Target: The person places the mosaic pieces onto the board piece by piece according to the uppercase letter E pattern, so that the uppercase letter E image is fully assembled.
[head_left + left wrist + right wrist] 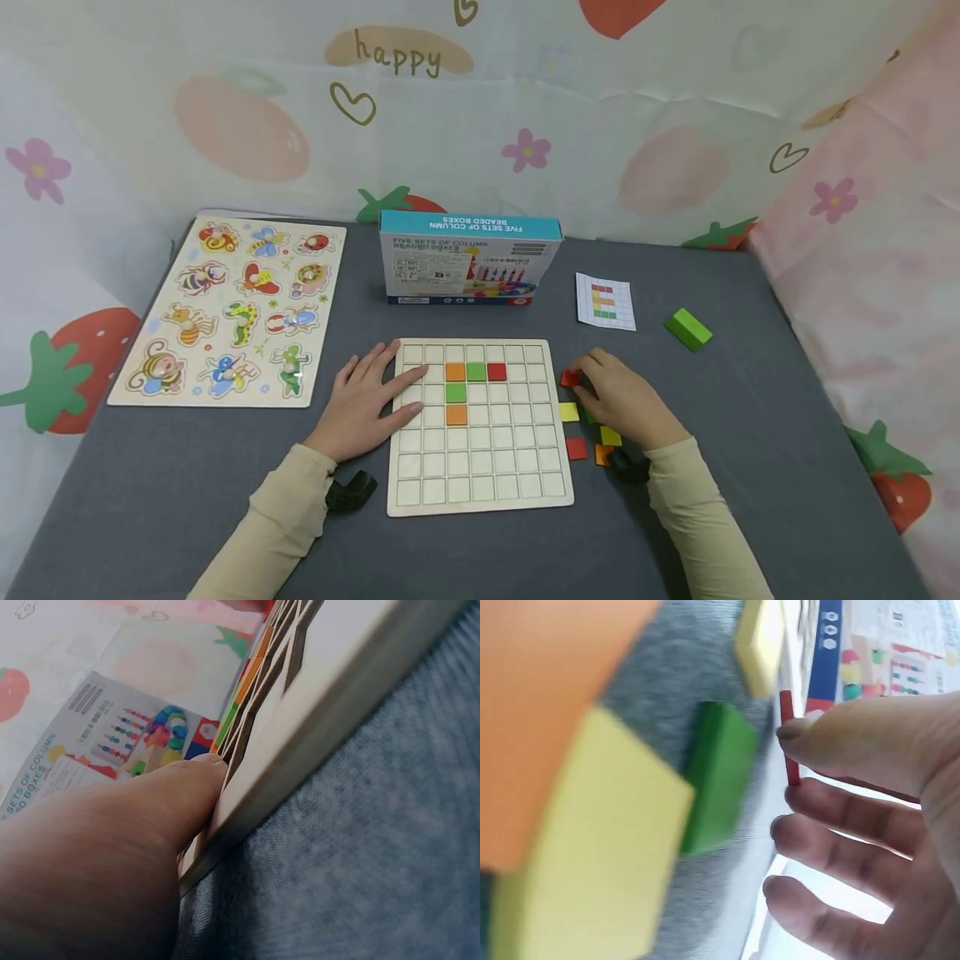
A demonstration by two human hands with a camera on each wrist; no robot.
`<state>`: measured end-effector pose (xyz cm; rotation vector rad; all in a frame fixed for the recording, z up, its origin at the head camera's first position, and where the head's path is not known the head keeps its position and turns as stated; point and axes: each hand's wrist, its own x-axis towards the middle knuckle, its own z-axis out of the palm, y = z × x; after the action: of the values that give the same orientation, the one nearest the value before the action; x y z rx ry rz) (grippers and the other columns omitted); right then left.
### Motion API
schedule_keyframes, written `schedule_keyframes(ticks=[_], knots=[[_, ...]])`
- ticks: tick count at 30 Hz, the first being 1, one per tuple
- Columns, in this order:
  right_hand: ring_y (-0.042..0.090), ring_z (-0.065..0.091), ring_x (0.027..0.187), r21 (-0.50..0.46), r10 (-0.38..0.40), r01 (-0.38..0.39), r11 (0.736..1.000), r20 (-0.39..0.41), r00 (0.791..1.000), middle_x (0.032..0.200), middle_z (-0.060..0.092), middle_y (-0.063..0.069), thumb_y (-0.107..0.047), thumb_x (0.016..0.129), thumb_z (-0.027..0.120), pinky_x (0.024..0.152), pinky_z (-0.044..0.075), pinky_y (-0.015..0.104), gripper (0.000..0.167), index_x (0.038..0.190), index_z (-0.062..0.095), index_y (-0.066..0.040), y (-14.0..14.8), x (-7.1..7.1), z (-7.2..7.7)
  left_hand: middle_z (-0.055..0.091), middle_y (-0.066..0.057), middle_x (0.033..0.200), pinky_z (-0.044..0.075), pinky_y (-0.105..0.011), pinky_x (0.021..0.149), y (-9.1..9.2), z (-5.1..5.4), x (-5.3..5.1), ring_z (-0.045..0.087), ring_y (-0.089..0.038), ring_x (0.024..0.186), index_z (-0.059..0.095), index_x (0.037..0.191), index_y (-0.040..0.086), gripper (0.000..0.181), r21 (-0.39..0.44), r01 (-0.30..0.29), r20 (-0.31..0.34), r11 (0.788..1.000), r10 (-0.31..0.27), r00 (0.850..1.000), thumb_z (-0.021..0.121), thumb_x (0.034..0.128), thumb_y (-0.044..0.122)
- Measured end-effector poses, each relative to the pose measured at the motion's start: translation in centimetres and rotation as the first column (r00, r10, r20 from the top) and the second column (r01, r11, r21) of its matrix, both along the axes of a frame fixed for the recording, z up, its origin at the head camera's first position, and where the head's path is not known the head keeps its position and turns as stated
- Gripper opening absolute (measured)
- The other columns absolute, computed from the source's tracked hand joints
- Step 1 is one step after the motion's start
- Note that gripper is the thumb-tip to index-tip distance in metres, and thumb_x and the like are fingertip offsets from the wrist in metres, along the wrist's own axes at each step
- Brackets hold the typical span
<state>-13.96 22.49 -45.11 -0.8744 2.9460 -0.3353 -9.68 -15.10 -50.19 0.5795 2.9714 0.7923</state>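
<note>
A wooden grid board point(517, 504) lies in the middle of the table. Orange point(455, 372), green point(476, 372) and red point(497, 372) tiles sit in one of its rows, with another green tile point(455, 392) and orange tile point(456, 414) under the first. My left hand point(358, 414) rests at the board's left edge, fingers spread and fairly straight, thumb and forefinger over the board. Just off the right edge, my right hand point(624, 402) pinches a red tile point(792, 771) between thumb and finger. Yellow point(568, 412), red point(576, 449) and other loose tiles lie around that hand.
Behind the board stands a cardboard box point(461, 262). A small pattern card point(605, 302) lies to its right, near a green block point(687, 329). On the left is an insect puzzle board point(225, 312). A printed cloth point(525, 100) hangs behind the table.
</note>
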Motion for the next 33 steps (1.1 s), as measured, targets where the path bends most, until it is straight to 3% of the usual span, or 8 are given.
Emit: schedule_keyframes(ticks=[7, 12, 23, 27, 33], knots=[[0.010, 0.055, 0.081, -0.003, 0.030, -0.030, 1.000, -0.008, 1.000, 0.102, 0.059, 0.002, -0.017, 0.087, 0.072, 0.069, 0.053, 0.028, 0.025, 0.109, 0.062, -0.009, -1.6, 0.8, 1.4, 0.018, -0.011, 0.159, 0.006, -0.059, 0.114, 0.0, 0.1, 0.0, 0.013, -0.033, 0.146, 0.044, 0.145, 0.031, 0.056, 0.007, 0.002, -0.006, 1.000, -0.001, 1.000, 0.054, 0.0936, 0.051], [0.009, 0.056, 0.078, -0.023, 0.161, -0.162, 0.987, -0.045, 0.986, 0.103, 0.061, 0.002, -0.015, 0.087, 0.072, 0.068, 0.054, 0.025, 0.025, 0.109, 0.063, -0.009, -3.8, 1.5, 2.0, 0.018, -0.011, 0.159, 0.006, -0.059, 0.114, 0.1, 0.1, 0.1, 0.014, -0.033, 0.146, 0.044, 0.145, 0.031, 0.056, 0.017, 0.001, -0.012, 1.000, -0.001, 1.000, 0.056, 0.0930, 0.050], [0.009, 0.059, 0.087, -0.023, 0.337, -0.339, 0.941, -0.051, 0.940, 0.102, 0.062, -0.003, -0.018, 0.088, 0.070, 0.075, 0.054, 0.024, 0.021, 0.108, 0.063, -0.012, -8.4, 2.4, 1.2, 0.017, -0.010, 0.160, 0.005, -0.059, 0.115, 0.0, 0.2, 0.1, 0.012, -0.033, 0.147, 0.043, 0.145, 0.030, 0.058, 0.009, 0.003, 0.002, 1.000, -0.003, 1.000, 0.056, 0.0929, 0.051], [0.008, 0.059, 0.088, 0.004, 0.362, -0.363, 0.932, -0.053, 0.931, 0.100, 0.062, -0.005, -0.019, 0.089, 0.069, 0.078, 0.054, 0.024, 0.018, 0.106, 0.065, -0.015, -9.1, 2.5, 0.8, 0.017, -0.010, 0.160, 0.005, -0.059, 0.115, 0.0, 0.3, 0.1, 0.012, -0.033, 0.147, 0.043, 0.146, 0.030, 0.058, 0.011, 0.004, 0.007, 1.000, -0.004, 1.000, 0.055, 0.0929, 0.051], [0.008, 0.059, 0.091, 0.026, 0.360, -0.359, 0.933, -0.018, 0.933, 0.102, 0.062, -0.005, -0.023, 0.090, 0.069, 0.083, 0.053, 0.024, 0.020, 0.108, 0.066, -0.017, -9.6, 2.5, 0.6, 0.017, -0.010, 0.160, 0.005, -0.059, 0.115, 0.1, 0.4, 0.1, 0.012, -0.033, 0.147, 0.043, 0.145, 0.031, 0.058, 0.010, 0.001, 0.011, 1.000, -0.001, 1.000, 0.055, 0.0927, 0.051]])
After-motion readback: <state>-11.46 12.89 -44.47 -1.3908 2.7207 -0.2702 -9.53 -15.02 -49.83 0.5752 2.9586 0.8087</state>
